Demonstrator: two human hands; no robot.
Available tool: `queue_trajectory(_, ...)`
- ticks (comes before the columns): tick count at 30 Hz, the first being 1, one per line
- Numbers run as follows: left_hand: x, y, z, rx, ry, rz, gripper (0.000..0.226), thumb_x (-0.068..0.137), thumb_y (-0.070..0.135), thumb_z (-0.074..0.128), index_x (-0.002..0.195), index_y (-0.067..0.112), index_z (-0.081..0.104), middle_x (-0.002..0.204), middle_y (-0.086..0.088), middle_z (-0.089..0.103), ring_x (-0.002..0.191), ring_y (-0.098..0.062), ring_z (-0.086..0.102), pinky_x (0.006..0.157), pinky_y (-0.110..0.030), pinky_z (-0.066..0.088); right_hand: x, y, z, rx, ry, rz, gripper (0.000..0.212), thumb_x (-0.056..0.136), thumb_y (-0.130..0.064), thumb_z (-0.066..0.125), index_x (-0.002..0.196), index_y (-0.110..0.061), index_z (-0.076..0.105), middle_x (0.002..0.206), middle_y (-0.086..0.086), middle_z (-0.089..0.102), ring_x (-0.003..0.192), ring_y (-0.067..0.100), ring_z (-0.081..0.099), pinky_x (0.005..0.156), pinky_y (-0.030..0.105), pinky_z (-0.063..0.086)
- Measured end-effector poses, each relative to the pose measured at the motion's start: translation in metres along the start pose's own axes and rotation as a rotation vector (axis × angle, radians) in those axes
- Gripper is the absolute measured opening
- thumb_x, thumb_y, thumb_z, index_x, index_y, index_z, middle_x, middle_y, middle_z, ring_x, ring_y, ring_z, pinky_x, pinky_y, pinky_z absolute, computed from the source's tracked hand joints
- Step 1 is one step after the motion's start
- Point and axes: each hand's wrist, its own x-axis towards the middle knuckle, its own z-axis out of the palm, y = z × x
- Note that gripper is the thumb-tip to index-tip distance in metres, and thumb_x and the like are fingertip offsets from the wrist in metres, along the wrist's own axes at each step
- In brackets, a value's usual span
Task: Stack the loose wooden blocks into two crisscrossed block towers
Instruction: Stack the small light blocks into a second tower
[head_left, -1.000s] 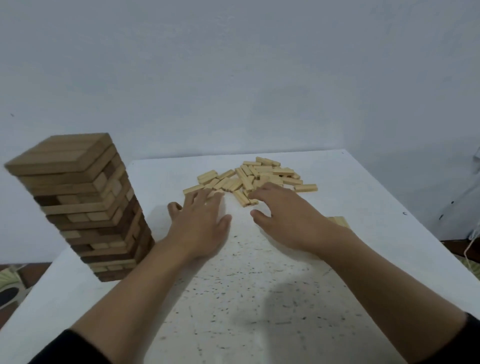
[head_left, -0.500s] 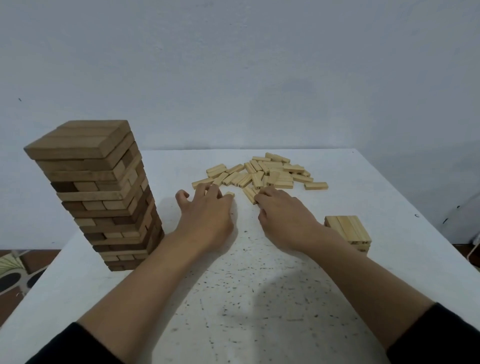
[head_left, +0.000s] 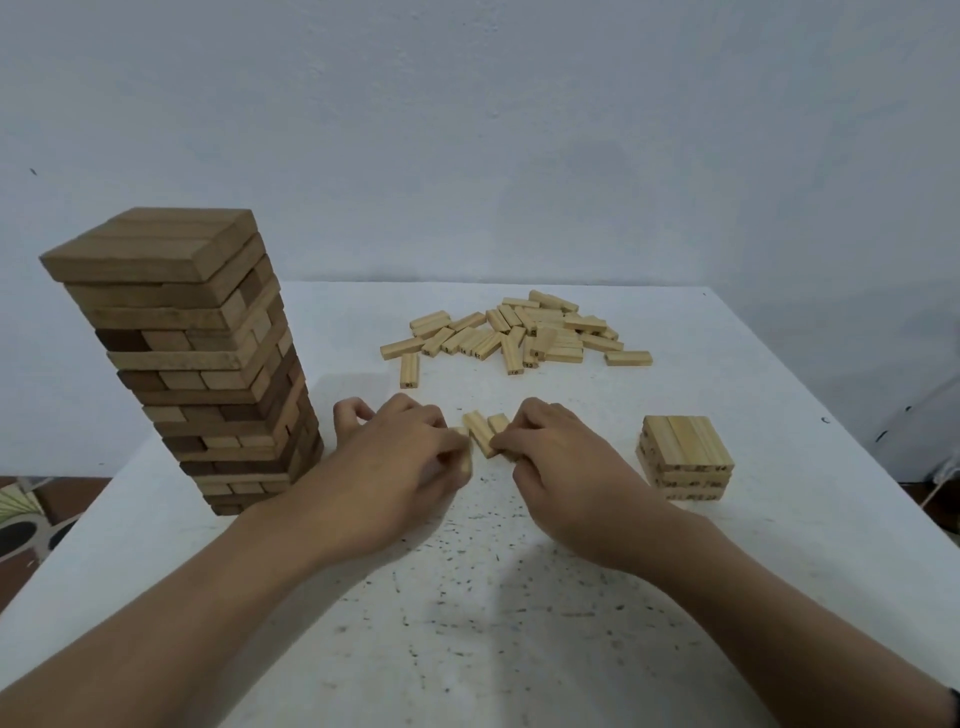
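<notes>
White speckled table (head_left: 519, 649) under a bare wall: tall brown tower (head_left: 192, 358) at left edge, short pale tower (head_left: 685, 457) near right edge, loose blocks (head_left: 519, 332) toward far edge. Left hand (head_left: 395, 467) and right hand (head_left: 566, 467) both curled, pinching gathered blocks (head_left: 485, 434) between them, long axes pointing away. Short tower well right — nearer the right hand.

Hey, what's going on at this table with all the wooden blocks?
A person is building block towers on a white speckled table. The left hand and right hand both pinch small pale wooden blocks near the middle. A tall brown wooden tower stands on the left, a short pale block stack on the right, and a loose pile of pale blocks lies farther back.
</notes>
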Motion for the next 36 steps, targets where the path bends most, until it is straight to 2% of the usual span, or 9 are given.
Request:
queue_trajectory(6, -0.012, -0.005, 0.003, -0.153, 0.042, 0.061, 0.041, 0.094, 0.069, 0.043, 0.114, 0.042, 0.067, 0.107, 0.022, 0.051, 0.110, 0.005, 0.037, 0.095, -0.040, 0.022, -0.005, -0.003, -0.004, 0.162, 0.033, 0.003, 0.030, 0.098, -0.010, 0.051, 0.112, -0.018, 0.077, 0.093, -0.002, 0.055, 0.089, 0.012, 0.051, 0.077, 0.028, 0.044)
queue_trajectory(10, -0.019, -0.005, 0.012, -0.269, 0.076, 0.003, 0.032, 0.095, 0.063, 0.052, 0.118, 0.042, 0.062, 0.132, 0.029, 0.037, 0.117, 0.032, 0.011, 0.095, -0.029, 0.013, -0.007, 0.001, -0.004, 0.260, 0.062, 0.023, 0.027, 0.092, -0.007, 0.058, 0.101, -0.021, 0.080, 0.087, -0.008, 0.055, 0.083, 0.009, 0.055, 0.073, 0.027, 0.048)
queue_trajectory(14, -0.021, -0.006, 0.022, -0.350, 0.107, 0.020, 0.032, 0.093, 0.065, 0.054, 0.115, 0.042, 0.058, 0.130, 0.031, 0.050, 0.128, 0.016, 0.029, 0.098, -0.033, 0.017, -0.006, 0.008, -0.006, 0.345, 0.059, 0.039, 0.022, 0.090, -0.010, 0.064, 0.095, -0.023, 0.081, 0.087, -0.013, 0.057, 0.085, 0.006, 0.058, 0.074, 0.017, 0.048)
queue_trajectory(17, -0.021, -0.005, 0.022, -0.406, 0.122, -0.005, 0.035, 0.089, 0.062, 0.064, 0.117, 0.043, 0.058, 0.127, 0.032, 0.053, 0.127, 0.014, 0.032, 0.101, -0.034, 0.018, -0.009, 0.008, -0.008, 0.318, 0.053, 0.007, 0.019, 0.087, -0.011, 0.069, 0.098, -0.022, 0.080, 0.090, -0.013, 0.059, 0.089, 0.005, 0.060, 0.081, 0.019, 0.052)
queue_trajectory(22, -0.017, -0.005, 0.019, -0.485, 0.107, -0.053, 0.043, 0.085, 0.055, 0.072, 0.122, 0.042, 0.054, 0.117, 0.031, 0.053, 0.120, 0.014, 0.036, 0.103, -0.036, 0.023, -0.011, 0.003, -0.010, 0.264, 0.032, -0.020, 0.013, 0.086, -0.016, 0.074, 0.098, -0.021, 0.078, 0.096, -0.013, 0.062, 0.091, -0.001, 0.058, 0.081, 0.007, 0.043)
queue_trajectory(26, -0.019, -0.006, 0.017, -0.527, 0.084, -0.048, 0.052, 0.080, 0.056, 0.077, 0.125, 0.044, 0.054, 0.114, 0.035, 0.054, 0.119, 0.010, 0.043, 0.109, -0.045, 0.031, -0.011, 0.002, -0.010, 0.244, 0.025, -0.017, 0.014, 0.086, -0.017, 0.076, 0.100, -0.020, 0.076, 0.100, -0.013, 0.062, 0.096, -0.005, 0.056, 0.080, 0.000, 0.039)
queue_trajectory(30, -0.018, -0.006, 0.018, -0.561, 0.093, -0.046, 0.054, 0.077, 0.061, 0.078, 0.124, 0.045, 0.054, 0.115, 0.032, 0.055, 0.117, 0.006, 0.050, 0.105, -0.051, 0.039, -0.011, 0.005, -0.009, 0.242, 0.014, 0.012, 0.032, 0.086, -0.022, 0.076, 0.118, -0.022, 0.071, 0.108, -0.015, 0.059, 0.099, -0.006, 0.056, 0.088, 0.004, 0.043)
queue_trajectory(34, -0.019, -0.007, 0.019, -0.524, 0.129, -0.058, 0.064, 0.070, 0.075, 0.067, 0.125, 0.046, 0.053, 0.114, 0.023, 0.057, 0.110, 0.003, 0.052, 0.101, -0.053, 0.042, -0.012, 0.004, -0.007, 0.240, 0.017, 0.025, 0.034, 0.087, -0.023, 0.076, 0.120, -0.020, 0.071, 0.110, -0.014, 0.060, 0.100, -0.002, 0.058, 0.090, 0.009, 0.046)
queue_trajectory(36, -0.018, -0.006, 0.019, -0.539, 0.126, -0.073, 0.062, 0.069, 0.073, 0.069, 0.124, 0.045, 0.054, 0.112, 0.023, 0.059, 0.107, 0.003, 0.054, 0.099, -0.052, 0.043, -0.011, 0.005, -0.007, 0.220, 0.022, 0.040, 0.034, 0.087, -0.025, 0.076, 0.120, -0.020, 0.071, 0.110, -0.015, 0.061, 0.099, -0.001, 0.057, 0.086, 0.008, 0.047)
